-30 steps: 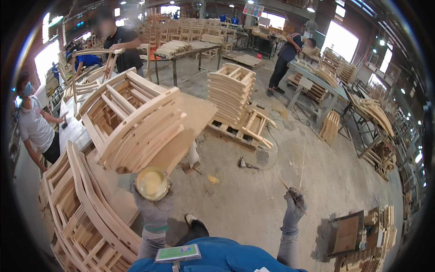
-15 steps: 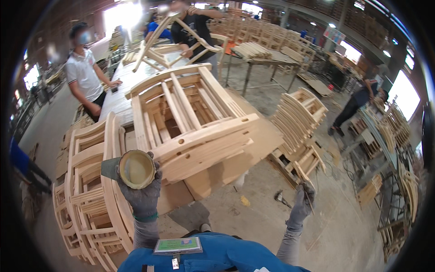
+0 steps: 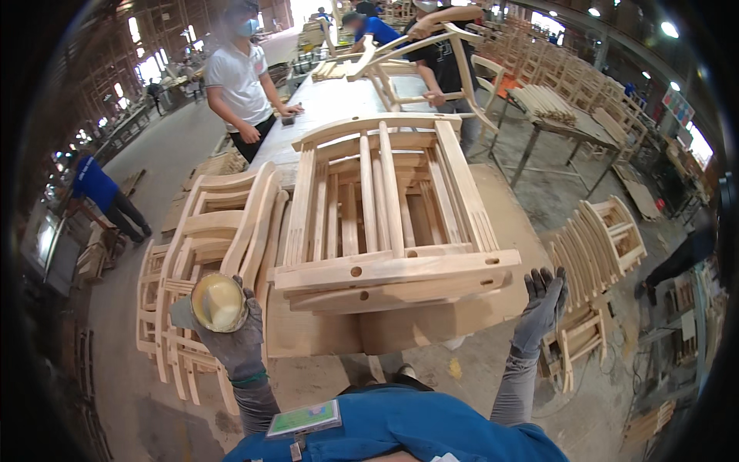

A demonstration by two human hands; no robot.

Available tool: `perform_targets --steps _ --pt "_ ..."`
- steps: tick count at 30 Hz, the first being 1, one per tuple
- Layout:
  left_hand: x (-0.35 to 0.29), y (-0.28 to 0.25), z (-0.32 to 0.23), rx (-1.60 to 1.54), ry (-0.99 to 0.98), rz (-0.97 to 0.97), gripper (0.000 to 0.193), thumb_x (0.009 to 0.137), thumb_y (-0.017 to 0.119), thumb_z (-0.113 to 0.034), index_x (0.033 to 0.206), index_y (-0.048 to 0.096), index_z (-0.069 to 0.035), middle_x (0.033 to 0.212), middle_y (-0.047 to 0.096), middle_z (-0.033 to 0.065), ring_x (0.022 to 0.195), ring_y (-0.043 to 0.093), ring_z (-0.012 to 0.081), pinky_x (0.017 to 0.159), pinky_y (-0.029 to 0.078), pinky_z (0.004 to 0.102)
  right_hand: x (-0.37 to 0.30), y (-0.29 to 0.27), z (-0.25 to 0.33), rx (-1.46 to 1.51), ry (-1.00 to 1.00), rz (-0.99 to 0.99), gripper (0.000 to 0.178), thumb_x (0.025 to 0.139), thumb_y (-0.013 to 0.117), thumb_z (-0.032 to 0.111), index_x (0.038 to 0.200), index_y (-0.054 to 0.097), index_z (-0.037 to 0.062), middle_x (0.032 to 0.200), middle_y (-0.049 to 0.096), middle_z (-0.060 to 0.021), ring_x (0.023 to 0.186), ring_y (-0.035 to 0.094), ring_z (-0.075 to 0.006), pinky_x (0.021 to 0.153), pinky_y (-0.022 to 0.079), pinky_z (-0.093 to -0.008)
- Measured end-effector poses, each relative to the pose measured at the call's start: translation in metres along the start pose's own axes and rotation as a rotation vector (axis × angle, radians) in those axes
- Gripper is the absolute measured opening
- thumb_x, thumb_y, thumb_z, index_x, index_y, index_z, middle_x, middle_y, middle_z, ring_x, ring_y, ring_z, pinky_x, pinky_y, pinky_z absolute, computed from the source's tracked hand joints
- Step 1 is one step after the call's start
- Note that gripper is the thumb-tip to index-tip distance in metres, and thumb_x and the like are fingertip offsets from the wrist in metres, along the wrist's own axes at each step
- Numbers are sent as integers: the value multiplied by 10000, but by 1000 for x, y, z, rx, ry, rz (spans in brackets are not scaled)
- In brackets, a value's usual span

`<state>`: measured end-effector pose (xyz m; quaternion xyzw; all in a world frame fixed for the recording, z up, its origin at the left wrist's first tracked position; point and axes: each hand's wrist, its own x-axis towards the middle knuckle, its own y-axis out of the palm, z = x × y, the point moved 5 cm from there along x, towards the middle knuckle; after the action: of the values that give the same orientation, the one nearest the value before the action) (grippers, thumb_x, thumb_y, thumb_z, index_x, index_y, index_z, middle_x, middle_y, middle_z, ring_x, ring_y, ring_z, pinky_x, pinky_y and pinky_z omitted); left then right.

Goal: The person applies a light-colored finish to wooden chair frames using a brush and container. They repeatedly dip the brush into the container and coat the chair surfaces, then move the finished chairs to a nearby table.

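Note:
My gloved left hand (image 3: 236, 339) is closed around a round tub (image 3: 219, 302) of pale yellow, creamy stuff. A grey-green flap or piece (image 3: 183, 314) sticks out at the tub's left. On the other side my gloved right hand (image 3: 541, 308) is raised, its fingers stretched upward and slightly apart beside the right end of the stack; I see nothing in it. Between both hands lies a stack of light wooden chair frames (image 3: 396, 266), with curved rails, slats and drilled holes in the near rail.
Brown cardboard (image 3: 331, 327) covers the surface under the stack. More curved frames (image 3: 223, 223) stand at left, others (image 3: 596, 246) at right. Beyond a pale table (image 3: 331, 108), one person in white (image 3: 242, 85) stands and another in black (image 3: 443, 69) holds a chair frame.
The view has swung so the stack sits more central. My right hand has come up next to the stack's right end, its fingers now extended; the thin stick seen in it before no longer shows.

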<state>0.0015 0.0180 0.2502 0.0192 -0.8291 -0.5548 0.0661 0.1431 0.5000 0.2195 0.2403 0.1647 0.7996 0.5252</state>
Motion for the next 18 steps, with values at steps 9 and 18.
perform_targets --steps 9,18 --pt "-36 -6 10 -142 86 9 638 847 553 -485 1292 423 -46 1214 494 257 1049 524 397 904 475 484 40 38 -51 -6 49 71 426 981 393 287 1279 399 -19 1137 540 -186 992 572 -256 872 471 -359" --pt "-64 -13 0 -80 239 -58 638 838 564 -497 1277 431 -53 1175 511 235 1014 540 381 875 495 465 53 41 -64 46 200 145 404 971 418 294 1255 424 6 1121 555 -154 899 568 -205 797 478 -318"
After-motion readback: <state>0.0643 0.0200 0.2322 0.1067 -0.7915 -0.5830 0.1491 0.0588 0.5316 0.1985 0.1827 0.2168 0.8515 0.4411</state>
